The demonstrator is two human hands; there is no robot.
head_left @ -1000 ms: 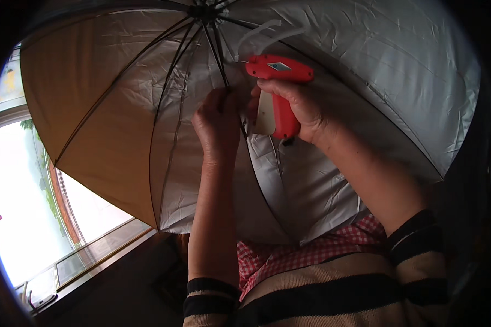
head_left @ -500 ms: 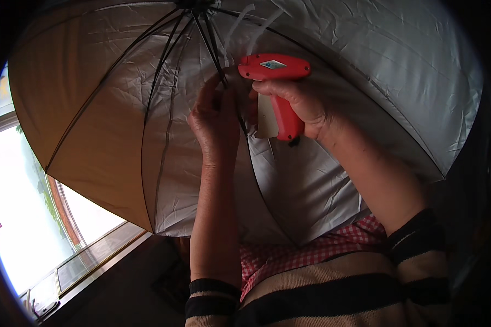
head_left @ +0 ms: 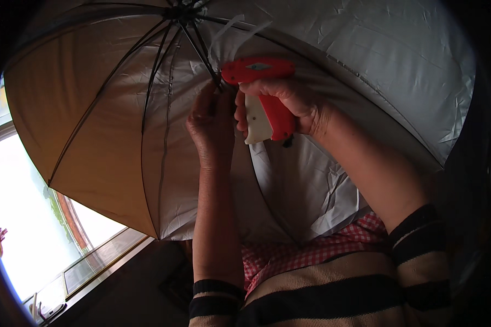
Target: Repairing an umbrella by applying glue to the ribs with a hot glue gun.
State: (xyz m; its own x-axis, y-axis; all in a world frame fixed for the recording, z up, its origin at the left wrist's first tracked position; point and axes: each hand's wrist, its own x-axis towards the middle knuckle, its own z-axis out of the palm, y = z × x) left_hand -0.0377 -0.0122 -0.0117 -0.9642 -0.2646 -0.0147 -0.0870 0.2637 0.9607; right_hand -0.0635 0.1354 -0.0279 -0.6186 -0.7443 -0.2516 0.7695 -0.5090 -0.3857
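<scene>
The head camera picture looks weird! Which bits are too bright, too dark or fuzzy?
In the head view, the window glares white; also in the head view, the left hand's fingers sit in shadow near the red tool, whose badge looks dim and soft; the head view's corners fade to black.

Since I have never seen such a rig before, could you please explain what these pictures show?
There is no machine here, just a person working bare-handed, seen by a wide fisheye camera worn on the head and looking down. Its lens bends straight edges. An open umbrella, silvery underside showing, fills most of the view. The right hand holds a red tagging gun with a cream trigger. The left hand is at a black umbrella rib; its exact grip is hidden.
</scene>
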